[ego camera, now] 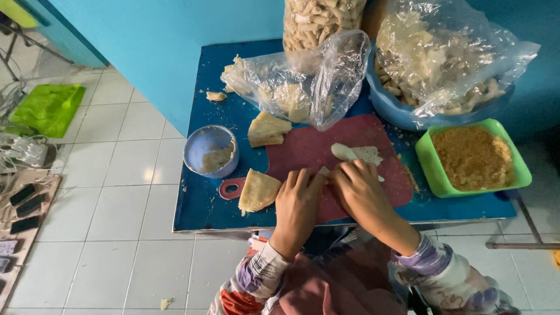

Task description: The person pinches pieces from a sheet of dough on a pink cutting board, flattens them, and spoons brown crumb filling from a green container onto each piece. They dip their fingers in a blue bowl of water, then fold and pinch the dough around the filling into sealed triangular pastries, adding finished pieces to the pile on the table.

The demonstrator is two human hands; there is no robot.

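Observation:
My left hand (297, 201) and my right hand (360, 188) rest together on a dark red cutting board (315, 146), fingers curled over a small pale piece of wrapper between them, mostly hidden. A white spoon (343, 152) lies on a thin wrapper sheet (368, 154) just beyond my right hand. A folded stack of yellowish wrappers (258, 190) sits left of my left hand, and another stack (267, 129) lies farther back.
A blue low table (201, 204) carries a small blue bowl (210, 150) of paste, a green tray of brown crumbs (473, 157), a clear plastic bag (303, 81), a blue basin (392, 111) with bagged rolls, and a tall bag of rolls (318, 20). White tiled floor lies left.

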